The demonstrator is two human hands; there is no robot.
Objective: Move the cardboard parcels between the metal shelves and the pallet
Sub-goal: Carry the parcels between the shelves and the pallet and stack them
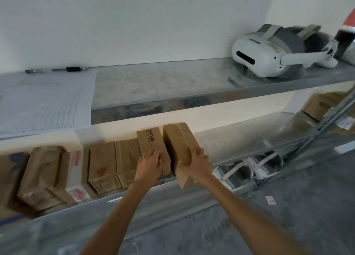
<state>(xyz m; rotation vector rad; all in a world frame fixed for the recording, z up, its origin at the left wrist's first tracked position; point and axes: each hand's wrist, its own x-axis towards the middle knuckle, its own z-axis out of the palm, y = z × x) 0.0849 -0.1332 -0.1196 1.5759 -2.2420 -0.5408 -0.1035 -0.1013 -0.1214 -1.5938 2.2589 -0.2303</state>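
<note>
Left hand curled over the printed parcel; right hand clasped round the end parcel, on the lower shelf.
The end parcel is held tilted, its near corner past the shelf's front lip; the neighbour is probably being steadied. Bare shelf is left on its right.

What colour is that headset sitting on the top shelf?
The headset is white, with grey padding and straps, seen in the head view.
</note>
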